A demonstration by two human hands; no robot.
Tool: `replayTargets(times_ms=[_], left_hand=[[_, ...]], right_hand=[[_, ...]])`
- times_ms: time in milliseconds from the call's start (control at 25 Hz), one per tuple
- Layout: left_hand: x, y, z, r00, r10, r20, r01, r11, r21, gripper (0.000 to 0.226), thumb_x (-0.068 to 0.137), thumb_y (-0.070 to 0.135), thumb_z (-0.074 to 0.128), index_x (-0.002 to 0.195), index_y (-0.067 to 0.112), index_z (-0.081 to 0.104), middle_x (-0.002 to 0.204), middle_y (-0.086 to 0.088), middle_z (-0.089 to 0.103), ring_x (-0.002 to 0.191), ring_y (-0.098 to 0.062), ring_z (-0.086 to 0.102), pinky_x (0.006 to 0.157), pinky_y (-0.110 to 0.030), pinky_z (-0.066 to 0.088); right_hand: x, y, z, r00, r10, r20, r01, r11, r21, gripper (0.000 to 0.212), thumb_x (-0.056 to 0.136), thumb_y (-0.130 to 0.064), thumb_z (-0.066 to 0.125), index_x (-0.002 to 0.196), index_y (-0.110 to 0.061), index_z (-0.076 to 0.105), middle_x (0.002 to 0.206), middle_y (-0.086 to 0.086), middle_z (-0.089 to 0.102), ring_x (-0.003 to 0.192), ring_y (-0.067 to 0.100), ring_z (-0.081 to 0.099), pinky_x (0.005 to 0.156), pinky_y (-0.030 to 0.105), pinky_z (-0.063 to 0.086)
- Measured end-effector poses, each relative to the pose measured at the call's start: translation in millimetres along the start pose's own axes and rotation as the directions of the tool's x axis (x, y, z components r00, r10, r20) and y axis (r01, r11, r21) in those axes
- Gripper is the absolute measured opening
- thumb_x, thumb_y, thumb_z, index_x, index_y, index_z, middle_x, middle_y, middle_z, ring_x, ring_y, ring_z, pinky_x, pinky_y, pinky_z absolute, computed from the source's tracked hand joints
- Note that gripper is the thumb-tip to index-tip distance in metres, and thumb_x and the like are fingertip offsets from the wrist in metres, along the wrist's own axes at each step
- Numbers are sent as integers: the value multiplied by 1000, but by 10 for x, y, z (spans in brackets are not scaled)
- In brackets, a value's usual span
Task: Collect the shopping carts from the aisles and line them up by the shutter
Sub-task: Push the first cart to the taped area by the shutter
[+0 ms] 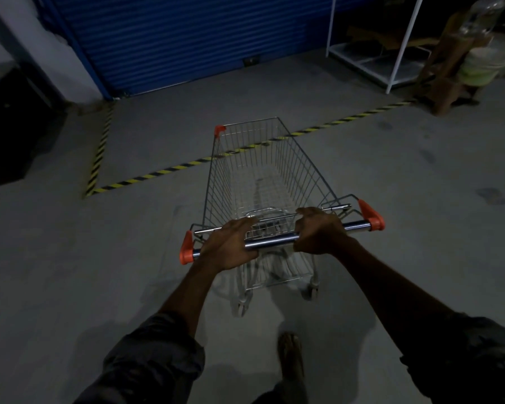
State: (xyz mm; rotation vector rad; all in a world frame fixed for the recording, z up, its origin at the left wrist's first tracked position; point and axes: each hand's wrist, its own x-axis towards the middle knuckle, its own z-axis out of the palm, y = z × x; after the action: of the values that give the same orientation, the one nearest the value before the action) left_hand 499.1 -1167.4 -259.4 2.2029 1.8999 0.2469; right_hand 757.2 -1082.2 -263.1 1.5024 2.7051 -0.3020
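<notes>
An empty wire shopping cart [301, 164] with orange corner caps stands on the grey floor in front of me, its nose pointing toward the blue roller shutter [187, 39] at the back. My left hand [231, 246] is wrapped over the left part of the chrome handle bar [271, 242]. My right hand [318, 231] grips the same bar further right. The cart's front end sits over a yellow-and-black floor stripe [146, 177].
A white metal rack [391, 65] stands at the back right, beside a wooden stand [449, 77] with a clear bottle on it. A dark bulky object [9, 126] sits at the left by a wall. Another striped line [101, 150] runs toward the shutter's left edge.
</notes>
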Motion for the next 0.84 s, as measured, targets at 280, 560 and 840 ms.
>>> replayTargets(times_ms=[280,560,840], left_hand=[[1572,-102,-80,999,-20,27,20,1000,-8,90,81,56,73,157,25,35,161,3,38,146,-21,37,117,-36,36],[3132,-184,-110,995,-38,90,41,998,-37,96,77,65,65,158,23,33,164,3,32,150,-22,30,119,-39,33],[4638,-171,-101,999,-44,-12,43,996,-74,88,70,68,62,147,28,48,154,3,47,140,-20,45,111,-38,43]], right_hand=[[1180,838,-374,998,-27,-58,23,998,-61,57,67,-59,64,111,-24,76,144,8,58,135,27,52,100,40,48],[2335,1702,-779,999,34,30,-34,999,-18,48,73,-50,74,119,-35,72,160,-2,40,146,17,36,111,42,39],[3519,2679,-1044,998,55,-40,-55,998,-20,50,74,-54,69,118,-31,74,158,-7,43,140,17,45,109,37,40]])
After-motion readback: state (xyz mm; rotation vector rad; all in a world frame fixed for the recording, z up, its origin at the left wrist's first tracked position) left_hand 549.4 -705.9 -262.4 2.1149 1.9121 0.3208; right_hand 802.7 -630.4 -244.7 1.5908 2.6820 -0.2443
